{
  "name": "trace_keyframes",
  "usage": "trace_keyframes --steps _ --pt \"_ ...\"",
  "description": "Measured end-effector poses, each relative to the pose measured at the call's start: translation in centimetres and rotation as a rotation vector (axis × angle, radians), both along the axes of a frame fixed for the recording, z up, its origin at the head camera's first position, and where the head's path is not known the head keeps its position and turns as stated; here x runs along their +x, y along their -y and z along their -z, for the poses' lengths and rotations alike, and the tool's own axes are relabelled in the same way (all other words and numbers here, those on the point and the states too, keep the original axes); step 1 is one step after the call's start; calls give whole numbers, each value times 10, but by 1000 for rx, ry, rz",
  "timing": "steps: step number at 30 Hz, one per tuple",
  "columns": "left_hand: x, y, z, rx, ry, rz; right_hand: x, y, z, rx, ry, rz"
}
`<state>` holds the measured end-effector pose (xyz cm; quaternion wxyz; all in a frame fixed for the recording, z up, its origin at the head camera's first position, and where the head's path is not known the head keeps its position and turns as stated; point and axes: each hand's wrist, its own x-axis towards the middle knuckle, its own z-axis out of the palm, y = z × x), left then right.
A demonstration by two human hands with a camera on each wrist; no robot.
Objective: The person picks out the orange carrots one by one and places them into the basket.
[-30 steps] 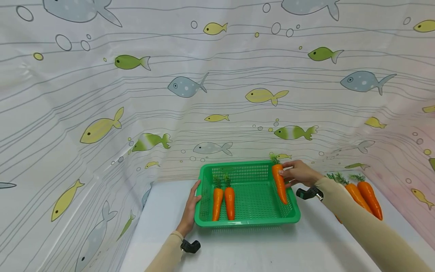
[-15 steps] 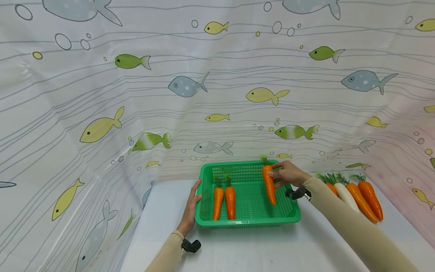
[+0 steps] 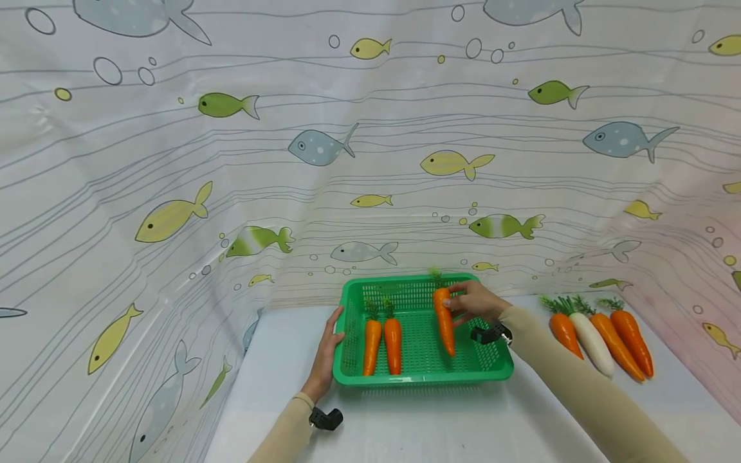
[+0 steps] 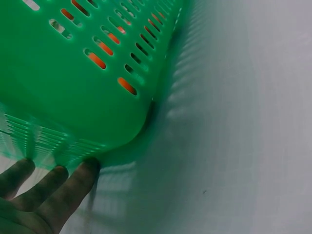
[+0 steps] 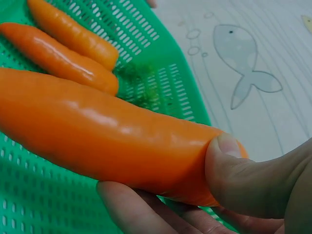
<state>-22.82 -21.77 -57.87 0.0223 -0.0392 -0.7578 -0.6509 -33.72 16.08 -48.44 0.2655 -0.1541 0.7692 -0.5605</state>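
An orange carrot with a feathery green top (image 3: 443,315) is pinched between the thumb and fingers of my right hand (image 3: 475,301). It hangs tip-down and tilted over the middle of a green slotted plastic basket (image 3: 417,379). In the right wrist view the thumb presses the thick end of this carrot (image 5: 117,136), with fingers beneath it. My left hand (image 3: 325,360) rests against the basket's left side, its thumb at the rim. The left wrist view shows straight fingers (image 4: 68,192) touching the outer wall. Two carrots, one (image 3: 372,347) beside another (image 3: 392,346), lie in the basket's left part.
On the white table (image 3: 405,431), right of the basket, a white radish (image 3: 592,344) lies in a row with several carrots, one of them (image 3: 632,341) at the far right. A fish-patterned sheet (image 3: 370,141) rises behind and on both sides.
My right hand has carried the carrot leftward, from the basket's right wall to above its middle. The row at the right, partly covered by the arm before, is in fuller view. My left hand stays put.
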Motion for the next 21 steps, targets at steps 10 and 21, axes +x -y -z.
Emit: trace_keyframes --steps 10,21 --pt "0 -1 -1 6 -3 5 -4 20 16 35 3 18" --pt "0 -1 0 11 -2 3 -4 37 37 81 19 14"
